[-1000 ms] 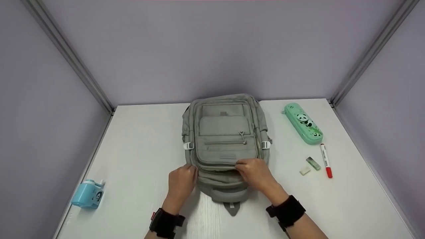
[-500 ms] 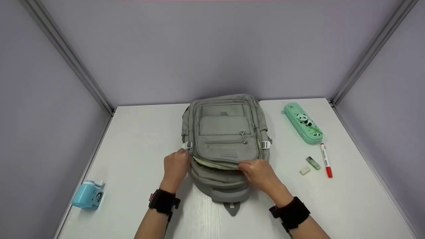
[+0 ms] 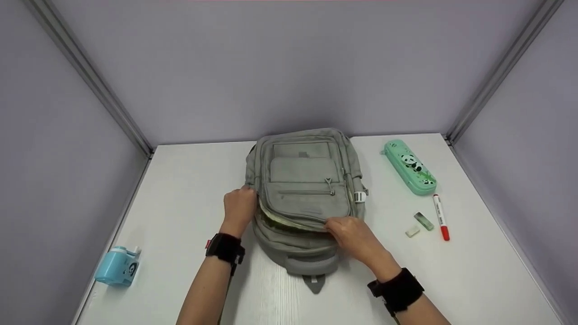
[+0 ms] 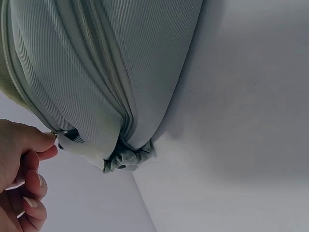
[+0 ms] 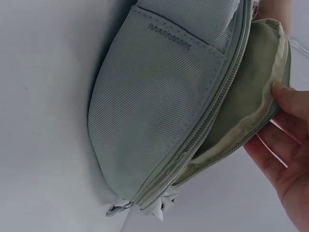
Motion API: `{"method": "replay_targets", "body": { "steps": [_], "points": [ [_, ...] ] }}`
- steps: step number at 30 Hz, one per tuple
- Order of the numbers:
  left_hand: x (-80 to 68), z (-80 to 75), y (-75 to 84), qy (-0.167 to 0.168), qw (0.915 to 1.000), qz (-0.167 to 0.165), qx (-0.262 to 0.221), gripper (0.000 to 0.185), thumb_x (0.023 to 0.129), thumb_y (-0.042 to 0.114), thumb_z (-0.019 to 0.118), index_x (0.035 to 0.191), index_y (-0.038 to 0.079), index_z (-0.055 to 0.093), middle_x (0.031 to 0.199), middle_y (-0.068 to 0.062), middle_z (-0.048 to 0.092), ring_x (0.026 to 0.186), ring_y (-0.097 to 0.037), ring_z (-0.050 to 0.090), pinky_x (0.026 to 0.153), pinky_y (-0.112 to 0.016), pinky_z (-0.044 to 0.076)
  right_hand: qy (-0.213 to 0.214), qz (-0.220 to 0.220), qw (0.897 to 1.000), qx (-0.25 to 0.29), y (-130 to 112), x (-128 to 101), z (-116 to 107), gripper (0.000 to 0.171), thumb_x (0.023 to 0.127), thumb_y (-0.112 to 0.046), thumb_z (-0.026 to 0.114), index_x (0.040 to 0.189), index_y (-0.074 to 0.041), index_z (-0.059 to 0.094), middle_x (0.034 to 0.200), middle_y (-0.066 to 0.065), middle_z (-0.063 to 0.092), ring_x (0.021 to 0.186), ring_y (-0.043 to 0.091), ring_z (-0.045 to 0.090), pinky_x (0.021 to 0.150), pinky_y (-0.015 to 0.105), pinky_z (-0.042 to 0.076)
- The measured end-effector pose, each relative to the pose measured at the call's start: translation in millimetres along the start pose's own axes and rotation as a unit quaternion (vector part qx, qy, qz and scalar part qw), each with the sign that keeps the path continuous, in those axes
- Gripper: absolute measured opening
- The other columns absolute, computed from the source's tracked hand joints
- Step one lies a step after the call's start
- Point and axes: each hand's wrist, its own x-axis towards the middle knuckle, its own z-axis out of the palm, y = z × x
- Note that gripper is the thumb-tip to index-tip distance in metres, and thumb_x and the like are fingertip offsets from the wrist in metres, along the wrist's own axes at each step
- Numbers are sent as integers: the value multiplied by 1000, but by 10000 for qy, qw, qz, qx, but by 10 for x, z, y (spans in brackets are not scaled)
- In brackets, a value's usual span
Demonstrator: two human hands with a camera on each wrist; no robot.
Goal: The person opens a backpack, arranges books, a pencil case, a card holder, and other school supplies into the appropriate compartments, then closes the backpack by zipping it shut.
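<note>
A grey-green backpack [image 3: 305, 169] lies front side up, its top end towards the person. My left hand [image 3: 240, 206] is at its left side, thumb and forefinger pinching a small zipper pull [image 4: 54, 134] on the zipper track [image 4: 30, 102]. At the lower right, my right hand [image 3: 354, 234] grips the edge of the front flap [image 5: 270, 92], thumb on the pale green lining and fingers beneath. Between the hands the front compartment [image 3: 280, 222] gapes along its curved mouth. In the head view the left fingertips and the pull are hidden behind the hand.
To the right lie a green panda pencil case [image 3: 410, 167], a marker with a red cap [image 3: 441, 217], a green-wrapped eraser [image 3: 424, 221] and a small pale block [image 3: 412, 231]. A blue panda pencil sharpener [image 3: 117, 266] is at the left table edge. Walls enclose the table.
My left hand has moved away from the person, up the backpack's left side, pulling the zipper along. The gap has widened and shows the lining. My right hand stays at the flap edge.
</note>
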Motion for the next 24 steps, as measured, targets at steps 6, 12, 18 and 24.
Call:
{"method": "replay_targets", "body": {
  "steps": [6,12,18,24],
  "points": [
    [123,123,-69,-121,9994,-314,-107,34,83,-6,62,51,2,55,55,-15,54,43,-32,54,38,-46,44,-89,36,9999,127,4,-10,-15,14,81,4,75,88,-4,66,87,5,70,74,20,69,63,33,55],
    [223,201,-120,-275,9973,-658,-169,35,86,-2,60,52,3,55,55,-15,55,44,-31,55,38,-45,44,-190,121,9995,226,-6,-25,-26,16,82,5,75,94,-4,69,99,11,71,86,22,70,70,31,56],
    [255,238,-141,-522,9933,-986,-317,35,86,-3,59,52,3,53,54,-16,54,46,-35,56,40,-48,46,-153,91,9995,259,-9,-24,-29,16,82,5,74,96,-3,69,100,12,71,87,23,70,71,31,56],
    [261,210,-61,-604,9919,-1061,-357,27,91,-2,60,65,-5,64,67,-18,57,57,-35,58,49,-47,50,-87,128,9997,175,13,15,-86,14,84,3,73,96,-4,69,93,7,71,81,19,70,67,30,56]
  ]
}}
